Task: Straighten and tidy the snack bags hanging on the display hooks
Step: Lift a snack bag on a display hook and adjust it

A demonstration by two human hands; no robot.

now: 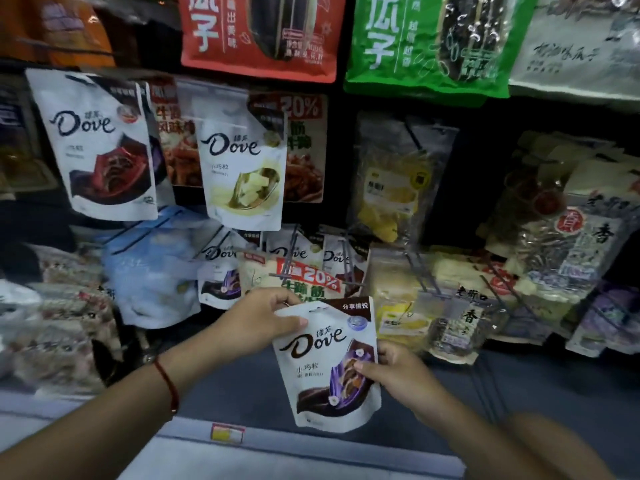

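Both hands hold one white Dove bag (327, 362) with a purple-and-brown picture, low in the middle of the view and in front of the display, tilted a little with its top leaning left. The left hand (258, 320) grips the bag's upper left corner, thumb lying across the front and fingers curled behind the top edge; a red cord (168, 384) circles that wrist. The right hand (398, 372) pinches the bag's right edge, thumb pressed on the printed chocolate and fingers behind. Whether the bag is on a hook cannot be told. Just behind the left hand a bag with a red 20% label (304, 277) lies slanted, and behind that a row of Dove bags (294, 252) hangs from wire hooks (294, 237). Higher up hang a Dove bag with a red-brown picture (98, 147), tilted, and a Dove bag with a pale yellow picture (242, 168), with brown snack bags (304, 150) partly covered behind it. To the right hangs a clear bag of yellow pieces (394, 181), and farther right are bags of seeds (571, 251). Along the top hang a red seed bag (259, 29) and a green seed bag (433, 39). A pale blue bag (152, 268) hangs at lower left. Below the hands a shelf edge (311, 448) carries a small price tag (227, 433).
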